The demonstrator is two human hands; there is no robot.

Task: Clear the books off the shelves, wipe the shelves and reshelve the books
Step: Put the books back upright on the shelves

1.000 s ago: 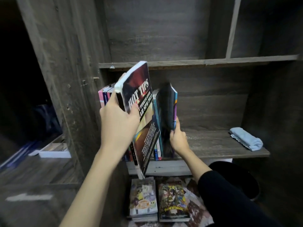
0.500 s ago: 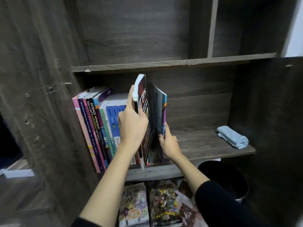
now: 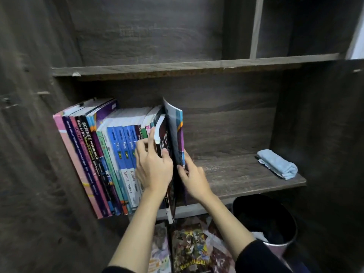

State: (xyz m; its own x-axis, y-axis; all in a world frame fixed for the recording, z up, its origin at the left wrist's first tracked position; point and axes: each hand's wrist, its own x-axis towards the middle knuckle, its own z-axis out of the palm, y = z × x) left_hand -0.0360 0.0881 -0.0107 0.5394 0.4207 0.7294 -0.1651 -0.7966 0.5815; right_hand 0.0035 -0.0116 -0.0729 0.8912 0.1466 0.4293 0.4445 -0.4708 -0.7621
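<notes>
Left hand [image 3: 153,168]: mid-frame, I see it gripping the dark book [image 3: 164,143].
Right hand [image 3: 194,179]: pinching the thin book [image 3: 175,133] beside it.

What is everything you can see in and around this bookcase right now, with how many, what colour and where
bookcase: one, dark wood, fills the view
row of books: a dozen or so, pink, purple, blue and green spines, leaning left on the middle shelf
black book: one, black with white page edges, sticking out at the row's right end
thin book: one, dark with purple and teal edge, just right of the black book
cloth: one, light blue, folded, right end of that shelf
bin: one, black, below the shelf, right
comics: at least two, multicoloured, below the books
left hand: grips the black book
right hand: holds the thin book
</notes>
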